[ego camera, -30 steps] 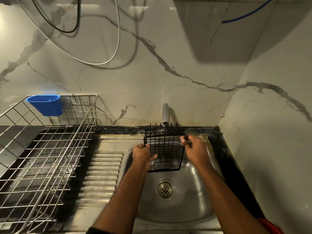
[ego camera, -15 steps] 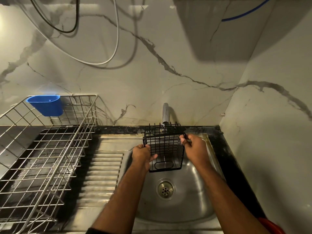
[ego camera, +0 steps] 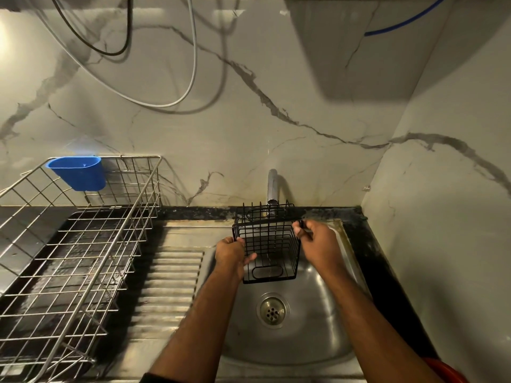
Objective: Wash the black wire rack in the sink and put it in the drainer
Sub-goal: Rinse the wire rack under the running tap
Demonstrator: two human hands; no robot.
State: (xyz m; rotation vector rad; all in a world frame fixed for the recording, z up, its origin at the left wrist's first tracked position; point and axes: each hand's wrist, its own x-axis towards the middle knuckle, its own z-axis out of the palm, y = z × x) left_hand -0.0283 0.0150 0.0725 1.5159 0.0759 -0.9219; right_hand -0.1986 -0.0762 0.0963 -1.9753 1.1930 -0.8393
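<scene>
The black wire rack (ego camera: 269,244) is a small square basket, held over the steel sink (ego camera: 312,327) right under the tap (ego camera: 272,186). My left hand (ego camera: 232,254) grips its left side, thumb hooked over the wires. My right hand (ego camera: 318,244) pinches its upper right corner. The rack tilts with its open top toward the wall. A thin stream of water seems to run through it. The metal wire drainer (ego camera: 80,244) stands to the left on the counter.
A blue plastic cup (ego camera: 78,172) hangs on the drainer's back rim. The sink's ribbed draining board (ego camera: 168,283) lies between drainer and basin. Marble walls close in behind and on the right. Cables (ego camera: 166,103) hang above. A red object (ego camera: 445,370) shows at the bottom right.
The rack and both hands have stayed almost still under the tap; the rack has shifted only slightly upward.
</scene>
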